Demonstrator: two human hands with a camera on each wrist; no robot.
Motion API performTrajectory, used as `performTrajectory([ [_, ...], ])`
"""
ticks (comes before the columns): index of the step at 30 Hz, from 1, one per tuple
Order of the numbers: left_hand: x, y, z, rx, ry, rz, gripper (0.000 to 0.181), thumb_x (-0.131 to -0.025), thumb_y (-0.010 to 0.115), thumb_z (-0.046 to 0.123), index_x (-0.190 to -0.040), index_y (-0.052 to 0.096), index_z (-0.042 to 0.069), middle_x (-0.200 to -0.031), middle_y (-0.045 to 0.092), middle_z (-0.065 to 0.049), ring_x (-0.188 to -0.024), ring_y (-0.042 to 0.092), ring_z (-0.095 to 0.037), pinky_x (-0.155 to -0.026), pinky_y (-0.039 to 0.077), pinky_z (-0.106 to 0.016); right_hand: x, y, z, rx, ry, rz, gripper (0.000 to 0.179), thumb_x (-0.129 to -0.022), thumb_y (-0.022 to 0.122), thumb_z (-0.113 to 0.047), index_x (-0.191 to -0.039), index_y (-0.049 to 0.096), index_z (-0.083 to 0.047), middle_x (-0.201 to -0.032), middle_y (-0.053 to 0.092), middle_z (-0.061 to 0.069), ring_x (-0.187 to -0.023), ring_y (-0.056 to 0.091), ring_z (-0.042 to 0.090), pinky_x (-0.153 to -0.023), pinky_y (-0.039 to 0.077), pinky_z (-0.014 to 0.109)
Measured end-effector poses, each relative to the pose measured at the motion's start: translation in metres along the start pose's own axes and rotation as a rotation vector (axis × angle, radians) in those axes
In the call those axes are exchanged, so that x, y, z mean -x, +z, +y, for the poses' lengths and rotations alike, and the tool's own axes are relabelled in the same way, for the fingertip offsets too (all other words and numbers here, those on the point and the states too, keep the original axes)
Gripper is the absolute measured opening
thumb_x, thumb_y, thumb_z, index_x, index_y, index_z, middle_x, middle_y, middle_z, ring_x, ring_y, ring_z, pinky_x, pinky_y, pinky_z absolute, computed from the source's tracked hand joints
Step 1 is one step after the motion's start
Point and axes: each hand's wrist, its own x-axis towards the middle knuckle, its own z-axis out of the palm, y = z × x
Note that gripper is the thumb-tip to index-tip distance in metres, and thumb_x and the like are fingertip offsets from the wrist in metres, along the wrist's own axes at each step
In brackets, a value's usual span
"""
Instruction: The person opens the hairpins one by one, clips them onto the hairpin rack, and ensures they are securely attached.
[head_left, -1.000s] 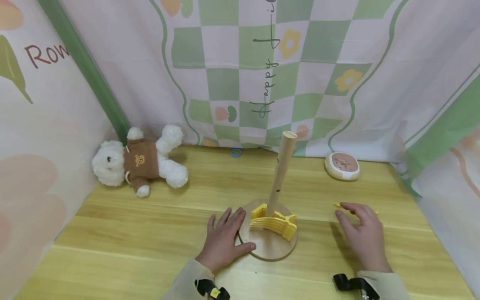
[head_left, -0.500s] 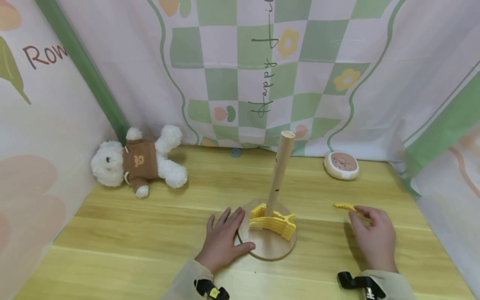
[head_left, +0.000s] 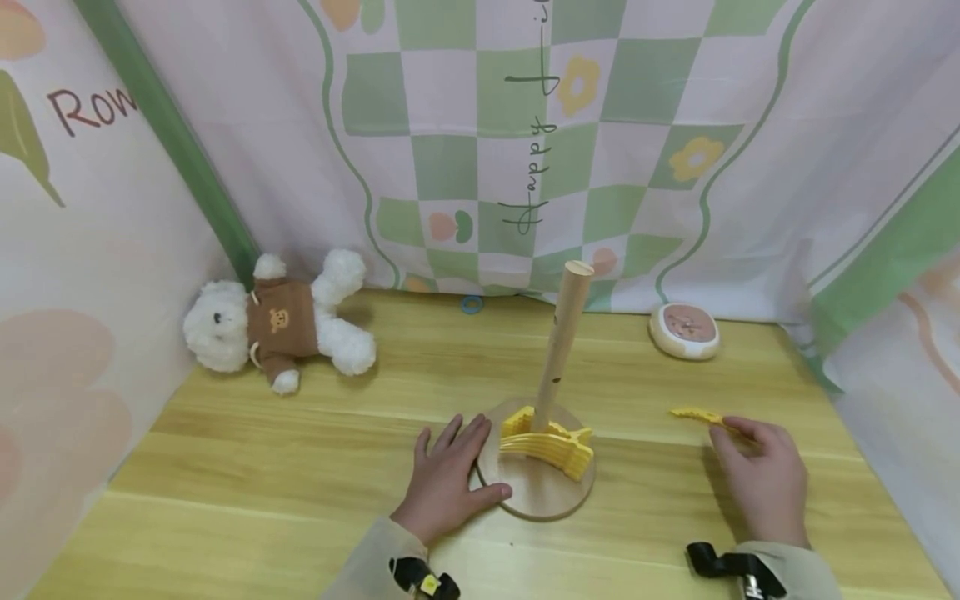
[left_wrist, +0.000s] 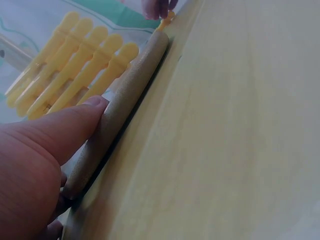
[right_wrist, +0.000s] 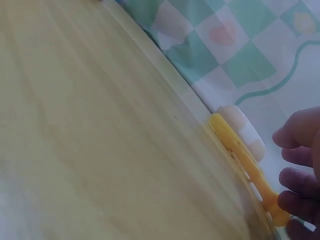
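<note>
In the head view a round wooden base (head_left: 536,500) carries an upright wooden post (head_left: 560,342). Stacked yellow plastic strips (head_left: 547,451) sit on the base around the post's foot; the left wrist view shows their rounded ends side by side. My left hand (head_left: 447,483) rests on the base's left edge with fingers spread, thumb along the near rim. Another yellow strip (head_left: 693,413), narrow with a knobbed end, lies on the table at the right. My right hand (head_left: 765,479) has its fingertips at this strip's right end; in the right wrist view the thumb and fingers are loosely bent beside it.
A white plush toy (head_left: 281,321) in a brown top lies at the back left of the wooden table (head_left: 285,500). A small blue ring (head_left: 472,305) is by the back edge. A white, pink-faced rounded device (head_left: 685,331) sits at the back right. Printed curtains (head_left: 517,167) surround the table.
My right hand has slid to the right along the yellow strip, exposing more of its left part. The strip, the left hand and the base stay in place.
</note>
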Motion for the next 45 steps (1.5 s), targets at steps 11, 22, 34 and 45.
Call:
performTrajectory([
  [11, 0.000, 0.000, 0.000, 0.005, -0.007, -0.002, 0.093, -0.084, 0.065, 0.067, -0.157, 0.036, 0.017, -0.162, 0.032, 0.000, -0.150, 0.025, -0.032, -0.116, 0.004, -0.066, -0.009, -0.007, 0.018, 0.029, 0.087, -0.104, 0.047, -0.093, 0.068, -0.021, -0.134, 0.060, 0.001, -0.128, 0.056, 0.025, -0.107, 0.052, 0.034, -0.090, 0.036, 0.048],
  [22, -0.001, 0.002, -0.001, -0.004, -0.002, 0.014, 0.093, -0.084, 0.065, 0.067, -0.156, 0.036, 0.017, -0.161, 0.034, -0.001, -0.150, 0.026, -0.032, -0.116, 0.006, -0.066, -0.015, -0.010, 0.023, 0.170, 0.112, -0.260, 0.059, -0.096, 0.064, -0.030, -0.140, 0.050, 0.006, -0.112, 0.067, 0.020, -0.089, 0.058, 0.028, -0.081, 0.030, 0.050],
  [34, 0.000, -0.003, 0.001, 0.005, -0.017, 0.001, 0.092, -0.084, 0.067, 0.065, -0.156, 0.037, 0.016, -0.161, 0.034, -0.001, -0.150, 0.025, -0.032, -0.117, 0.005, -0.066, -0.007, -0.015, 0.021, 0.036, 0.222, -0.207, 0.058, -0.091, 0.072, -0.039, -0.135, 0.060, -0.004, -0.102, 0.069, 0.006, -0.089, 0.062, 0.018, -0.079, 0.046, 0.032],
  [45, -0.001, -0.002, 0.002, 0.004, -0.014, 0.001, 0.092, -0.084, 0.067, 0.066, -0.156, 0.037, 0.017, -0.161, 0.034, -0.001, -0.150, 0.025, -0.032, -0.117, 0.005, -0.066, 0.001, -0.012, 0.003, -0.287, 0.192, 0.048, 0.046, -0.088, 0.079, -0.020, -0.131, 0.067, -0.006, -0.090, 0.061, -0.029, -0.076, 0.056, -0.007, -0.062, 0.043, 0.004],
])
